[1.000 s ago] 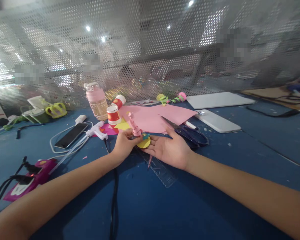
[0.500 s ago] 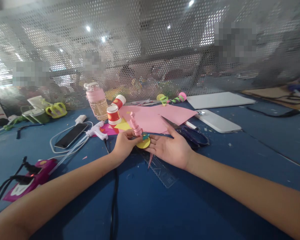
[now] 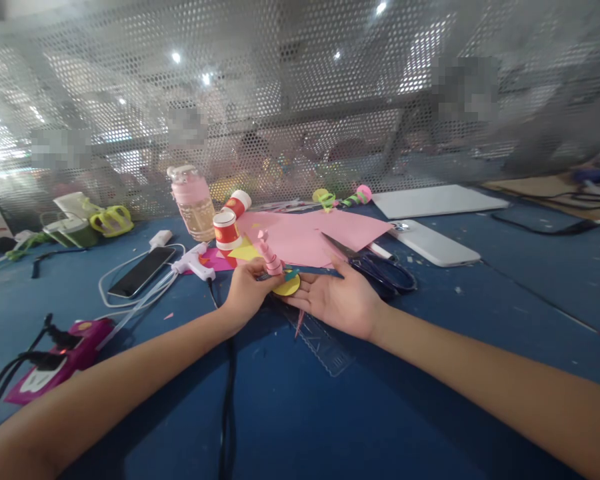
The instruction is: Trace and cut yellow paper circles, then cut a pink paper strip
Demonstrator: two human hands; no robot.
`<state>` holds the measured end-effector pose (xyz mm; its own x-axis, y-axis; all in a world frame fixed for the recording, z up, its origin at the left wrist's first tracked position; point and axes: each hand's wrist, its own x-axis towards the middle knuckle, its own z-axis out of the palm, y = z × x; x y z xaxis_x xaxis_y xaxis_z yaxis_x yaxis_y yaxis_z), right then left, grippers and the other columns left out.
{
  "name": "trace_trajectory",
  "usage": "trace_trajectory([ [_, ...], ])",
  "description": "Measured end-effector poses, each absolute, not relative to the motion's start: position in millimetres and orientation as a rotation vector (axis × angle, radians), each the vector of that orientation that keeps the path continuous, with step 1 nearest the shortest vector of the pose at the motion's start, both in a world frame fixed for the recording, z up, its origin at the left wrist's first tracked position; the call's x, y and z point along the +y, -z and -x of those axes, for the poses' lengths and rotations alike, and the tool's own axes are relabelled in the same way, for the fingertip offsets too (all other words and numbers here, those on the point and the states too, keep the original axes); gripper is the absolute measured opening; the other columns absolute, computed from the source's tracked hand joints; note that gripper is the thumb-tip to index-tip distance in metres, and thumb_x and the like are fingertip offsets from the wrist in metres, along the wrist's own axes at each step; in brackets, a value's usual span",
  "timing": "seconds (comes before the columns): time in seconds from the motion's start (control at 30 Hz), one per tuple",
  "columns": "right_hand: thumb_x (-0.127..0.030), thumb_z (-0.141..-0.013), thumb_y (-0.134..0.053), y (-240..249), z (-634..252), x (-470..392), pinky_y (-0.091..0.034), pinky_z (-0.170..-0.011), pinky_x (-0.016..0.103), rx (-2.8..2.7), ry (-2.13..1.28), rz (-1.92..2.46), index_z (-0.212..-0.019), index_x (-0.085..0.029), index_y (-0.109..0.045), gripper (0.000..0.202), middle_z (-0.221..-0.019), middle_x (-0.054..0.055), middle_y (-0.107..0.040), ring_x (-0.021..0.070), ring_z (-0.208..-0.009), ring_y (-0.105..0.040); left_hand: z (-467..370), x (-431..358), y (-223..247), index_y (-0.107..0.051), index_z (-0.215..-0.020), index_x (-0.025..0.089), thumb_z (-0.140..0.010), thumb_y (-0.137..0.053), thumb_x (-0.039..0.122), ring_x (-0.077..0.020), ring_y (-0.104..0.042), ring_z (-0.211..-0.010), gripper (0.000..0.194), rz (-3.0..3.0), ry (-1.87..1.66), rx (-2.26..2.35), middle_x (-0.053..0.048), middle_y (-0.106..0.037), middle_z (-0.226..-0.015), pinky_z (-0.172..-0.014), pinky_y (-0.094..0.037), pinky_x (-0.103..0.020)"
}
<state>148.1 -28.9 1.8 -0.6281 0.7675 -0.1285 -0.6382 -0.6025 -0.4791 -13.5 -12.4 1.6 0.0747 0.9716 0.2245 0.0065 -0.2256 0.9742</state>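
Between the thumb and fingers of my left hand [image 3: 247,290] is a pink paper spiral [image 3: 271,262], standing upright. It meets a yellow paper disc [image 3: 289,285] at its lower end, and a small teal strip [image 3: 292,274] sits by the disc. My right hand [image 3: 347,298] lies palm up with its fingers stretched out, their tips touching the disc's edge. Whether the fingertips reach under the disc I cannot tell. A clear ruler [image 3: 327,347] lies below both hands. Close behind my right hand are dark-handled scissors [image 3: 387,273].
A pink sheet [image 3: 305,233] lies behind the hands. At left are a glue gun [image 3: 196,262], a phone [image 3: 143,272], a purple power strip [image 3: 63,357] and cables. Paper cups [image 3: 227,230] and a bottle [image 3: 194,203] stand behind. A white case [image 3: 435,245] lies right, before a perforated screen [image 3: 300,100].
Almost nothing differs. The pink paper spiral leans very slightly to the left, and both hands keep their places around the yellow disc.
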Motion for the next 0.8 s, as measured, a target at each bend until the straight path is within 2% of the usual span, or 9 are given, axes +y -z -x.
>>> trace_trajectory([
  [0.23,-0.052,-0.089,-0.007,-3.6,-147.5,-30.4,-0.044,-0.095,0.041,-0.482,-2.220,0.437,-0.109,-0.002,-0.048,0.067,-0.094,0.018,-0.066,0.0238,-0.097,-0.063,13.8,-11.7,-0.7,-0.068,-0.064,0.015,-0.049,-0.078,0.024,-0.0126,-0.059,-0.061,0.020,-1.410,-1.272,1.081,-0.001,-0.068,-0.066,-0.064,-0.049,-0.025],
  [0.37,-0.047,-0.091,-0.006,-1.7,-148.6,-28.4,-0.044,-0.095,0.040,-0.495,-2.220,0.454,-0.112,-0.001,-0.045,0.064,-0.092,0.017,-0.066,0.0232,-0.097,-0.063,14.6,-12.1,-1.5,-0.068,-0.065,0.015,-0.051,-0.077,0.026,-0.0133,-0.060,-0.064,0.020,-1.408,-1.331,1.070,-0.001,-0.068,-0.067,-0.067,-0.049,-0.027],
  [0.57,-0.041,-0.091,-0.010,3.1,-151.1,-26.1,-0.046,-0.092,0.041,-0.558,-2.252,0.396,-0.113,-0.002,-0.044,0.057,-0.093,0.017,-0.066,0.0227,-0.099,-0.062,13.5,-12.3,-1.5,-0.068,-0.063,0.015,-0.053,-0.074,0.020,-0.0125,-0.059,-0.063,0.013,-1.462,-1.342,1.075,0.000,-0.068,-0.066,-0.067,-0.048,-0.026],
  [0.8,-0.048,-0.090,-0.006,-0.7,-148.5,-29.0,-0.047,-0.091,0.040,-0.473,-2.238,0.434,-0.111,-0.001,-0.045,0.065,-0.093,0.017,-0.065,0.0237,-0.097,-0.063,12.5,-13.7,-1.3,-0.066,-0.062,0.015,-0.052,-0.076,0.023,-0.0131,-0.059,-0.062,0.016,-1.482,-1.256,1.082,-0.001,-0.067,-0.064,-0.065,-0.047,-0.027],
])
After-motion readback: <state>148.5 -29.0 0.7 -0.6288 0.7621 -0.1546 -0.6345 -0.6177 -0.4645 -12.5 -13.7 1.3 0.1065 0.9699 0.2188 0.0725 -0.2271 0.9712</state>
